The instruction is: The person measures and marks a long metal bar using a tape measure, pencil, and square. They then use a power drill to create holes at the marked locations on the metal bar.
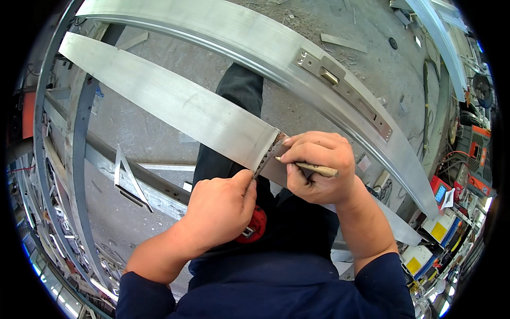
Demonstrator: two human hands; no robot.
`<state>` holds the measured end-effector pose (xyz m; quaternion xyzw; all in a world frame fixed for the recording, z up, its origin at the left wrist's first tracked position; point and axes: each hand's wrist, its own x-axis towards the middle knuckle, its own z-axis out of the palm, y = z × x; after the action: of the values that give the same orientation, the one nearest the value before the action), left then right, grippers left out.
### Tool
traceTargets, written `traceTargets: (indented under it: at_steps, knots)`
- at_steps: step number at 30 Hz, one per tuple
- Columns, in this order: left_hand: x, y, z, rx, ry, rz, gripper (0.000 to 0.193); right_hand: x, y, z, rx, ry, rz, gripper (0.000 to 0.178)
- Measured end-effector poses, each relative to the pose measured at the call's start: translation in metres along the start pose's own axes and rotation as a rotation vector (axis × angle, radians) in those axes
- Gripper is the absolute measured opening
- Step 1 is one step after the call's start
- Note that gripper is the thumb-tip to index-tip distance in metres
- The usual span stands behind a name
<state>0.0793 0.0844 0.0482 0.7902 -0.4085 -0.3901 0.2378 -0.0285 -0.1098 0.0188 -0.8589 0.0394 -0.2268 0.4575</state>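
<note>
Here the left hand pinches the near end of a dark, worn strip lying across a pale metal panel; the right hand grips a short pencil, its tip just beside the strip. Beyond, a plate on the metal profile houses a latch.

Pencil: in the right hand
Strip: across the bar
Plate: on the far beam
Triangle: left of the left hand
</note>
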Motion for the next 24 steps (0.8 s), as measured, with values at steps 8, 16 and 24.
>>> traceTargets:
  at_steps: [8, 16, 24]
  knots:
    - [-0.0004, 0.0005, 0.0015, -0.036, 0.034, -0.013, 0.015, -0.0003, 0.0012, 0.0016, -0.041, -0.001, -0.033, 0.018]
    - [0.0002, 0.0002, 0.0003, 0.013, 0.035, 0.032, 0.019, -0.0003, 0.0019, 0.0022, -0.055, -0.012, -0.048, 0.018]
    - [-0.0001, -0.0014, 0.0010, 0.028, 0.020, 0.031, 0.020, -0.0013, 0.0014, -0.0028, -0.047, -0.061, -0.027, 0.016]
